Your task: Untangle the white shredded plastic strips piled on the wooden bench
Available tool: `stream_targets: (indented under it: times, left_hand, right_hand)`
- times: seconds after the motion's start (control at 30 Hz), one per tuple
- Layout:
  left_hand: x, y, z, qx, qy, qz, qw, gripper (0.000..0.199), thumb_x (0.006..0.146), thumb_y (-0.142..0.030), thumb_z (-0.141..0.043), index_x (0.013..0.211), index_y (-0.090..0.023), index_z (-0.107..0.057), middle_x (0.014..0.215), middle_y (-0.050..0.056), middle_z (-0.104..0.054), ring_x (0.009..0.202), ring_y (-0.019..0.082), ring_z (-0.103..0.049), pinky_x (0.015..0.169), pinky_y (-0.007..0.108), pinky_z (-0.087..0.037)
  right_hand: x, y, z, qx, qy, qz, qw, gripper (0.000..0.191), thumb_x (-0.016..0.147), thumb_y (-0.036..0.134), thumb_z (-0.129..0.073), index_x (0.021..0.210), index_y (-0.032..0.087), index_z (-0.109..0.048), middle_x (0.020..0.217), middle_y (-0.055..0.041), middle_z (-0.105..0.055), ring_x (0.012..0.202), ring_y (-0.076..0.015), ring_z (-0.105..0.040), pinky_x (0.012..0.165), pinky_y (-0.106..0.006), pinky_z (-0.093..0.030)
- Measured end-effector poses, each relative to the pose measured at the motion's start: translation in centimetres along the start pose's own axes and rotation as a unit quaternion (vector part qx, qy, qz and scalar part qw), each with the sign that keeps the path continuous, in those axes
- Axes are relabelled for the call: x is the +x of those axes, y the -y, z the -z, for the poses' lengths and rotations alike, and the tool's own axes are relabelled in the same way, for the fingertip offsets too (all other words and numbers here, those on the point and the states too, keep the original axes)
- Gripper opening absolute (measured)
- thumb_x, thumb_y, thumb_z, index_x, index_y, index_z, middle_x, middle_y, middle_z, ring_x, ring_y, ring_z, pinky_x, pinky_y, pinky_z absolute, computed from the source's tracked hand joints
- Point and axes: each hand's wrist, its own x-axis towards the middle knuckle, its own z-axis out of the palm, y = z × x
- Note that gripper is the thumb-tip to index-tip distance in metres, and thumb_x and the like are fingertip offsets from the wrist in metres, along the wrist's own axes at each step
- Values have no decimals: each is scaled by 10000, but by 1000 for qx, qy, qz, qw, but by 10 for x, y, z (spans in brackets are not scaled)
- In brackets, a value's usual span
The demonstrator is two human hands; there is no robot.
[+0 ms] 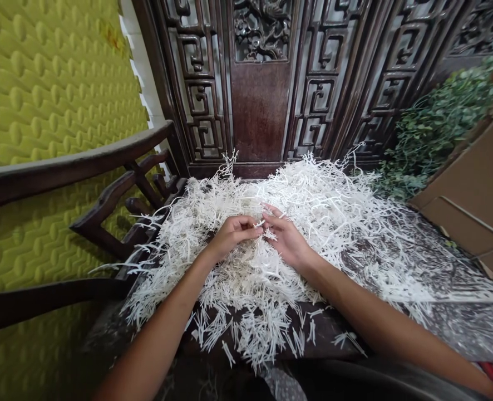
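Observation:
My left hand [238, 231] is closed, its thumb and fingers pinched on a small white branched plastic sprig [269, 234]. Facing it, my right hand [286, 236] has its thumb and fingertips on the same sprig, so both hands meet at the middle of the view. Part of the sprig is hidden by the fingers. Beneath and around both hands spreads a large heap of white branched sprigs [321, 206], tangled together. Some loose short pieces [227, 353] lie along the front edge.
The heap rests on a dark wooden bench [317, 328] with a carved back [260, 111] and a left armrest [83, 156]. Yellow padded wall covering [54, 83] is at left. Green artificial foliage [442, 122] and a cardboard box [472, 189] stand at right.

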Motion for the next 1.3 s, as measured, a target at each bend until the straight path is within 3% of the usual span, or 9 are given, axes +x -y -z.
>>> stream_targets:
  times: [0.27, 0.43, 0.57, 0.67, 0.8, 0.97, 1.13, 1.3]
  left_hand:
    - [0, -2, 5, -70, 47, 14, 996, 153, 729, -190, -664, 603, -138, -594, 738, 15, -578, 731, 117, -519, 727, 277, -394]
    - [0, 0, 5, -75, 59, -10, 995, 144, 710, -125, -548, 580, -142, -490, 737, 20, -574, 730, 118, -501, 733, 279, -387]
    - [-1, 3, 6, -74, 42, -25, 996, 160, 636, -57, -533, 608, -159, -413, 713, -4, -529, 742, 115, -497, 675, 252, -379]
    - [-2, 0, 5, -75, 22, -22, 997, 155, 647, -69, -581, 696, -168, -473, 722, -19, -519, 737, 107, -510, 681, 245, -403]
    - [-3, -3, 3, -43, -36, -5, 998, 171, 733, -253, -699, 799, -167, -567, 789, -4, -571, 729, 98, -542, 693, 244, -447]
    - [0, -1, 2, 31, -104, 0, 994, 275, 690, -328, -774, 879, -147, -689, 891, 54, -677, 805, 130, -598, 712, 253, -467]
    - [1, 3, 5, 13, -87, 16, 996, 235, 713, -319, -764, 891, -169, -733, 944, 68, -701, 801, 130, -608, 730, 264, -474]
    - [1, 5, 10, -30, -32, 28, 999, 180, 790, -310, -691, 761, -133, -690, 741, 31, -619, 684, 99, -544, 690, 251, -442]
  right_hand:
    - [7, -2, 6, 52, 56, 12, 997, 327, 688, 186, -750, 995, 209, -641, 604, 64, -463, 584, -110, -385, 609, -256, -352]
    - [3, 0, 5, -1, 17, 0, 1000, 372, 719, 271, -752, 1075, 250, -646, 719, 33, -541, 718, -143, -464, 657, -273, -353]
    - [3, 1, 5, -13, 36, 1, 999, 362, 759, 352, -686, 1110, 276, -639, 798, 14, -598, 753, -169, -494, 707, -310, -375]
    - [6, 0, 7, 8, 63, 22, 998, 424, 733, 265, -641, 1157, 258, -623, 811, 2, -622, 729, -168, -508, 735, -323, -399]
    - [7, -3, 7, -6, 65, 34, 997, 569, 666, 143, -650, 1220, 251, -580, 800, 13, -643, 774, -164, -553, 770, -305, -416]
    - [4, -5, 2, -32, 61, 66, 995, 641, 665, 104, -687, 1272, 243, -537, 780, 21, -665, 769, -158, -580, 810, -309, -428]
    - [2, -6, 2, -31, 53, 67, 996, 639, 684, 90, -715, 1274, 248, -526, 841, 10, -690, 810, -155, -602, 866, -314, -433]
    - [5, -6, 2, -23, 51, 69, 996, 573, 698, 113, -716, 1232, 226, -543, 848, 1, -696, 794, -157, -619, 854, -320, -446]
